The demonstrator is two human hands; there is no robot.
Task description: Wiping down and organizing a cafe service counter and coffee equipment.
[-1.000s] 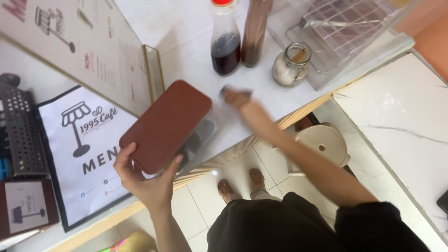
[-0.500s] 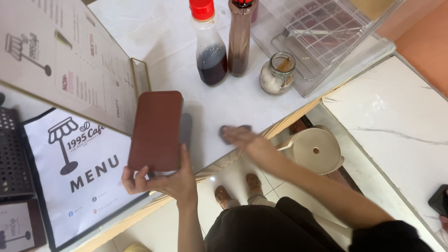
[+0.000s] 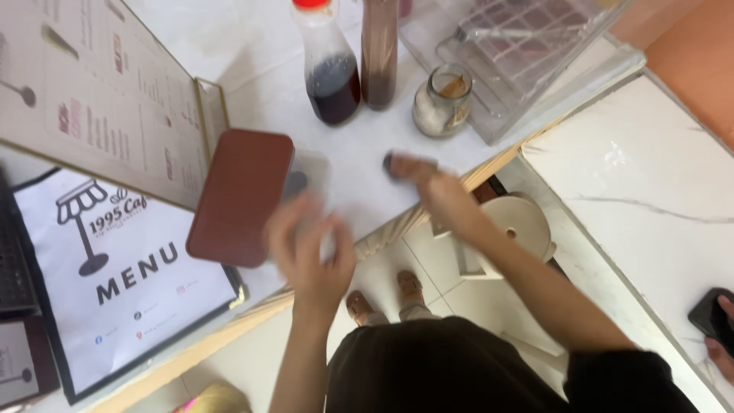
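hovering left hand (image 3: 310, 248) beside brown case (image 3: 241, 195)

White menu card (image 3: 115, 298) — beige menu board (image 3: 92, 99) behind

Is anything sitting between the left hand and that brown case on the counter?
Nothing visible. The left hand is blurred just right of the brown case, with only bare white counter between them. The bottles and jar stand farther back. The right hand is off to the right.
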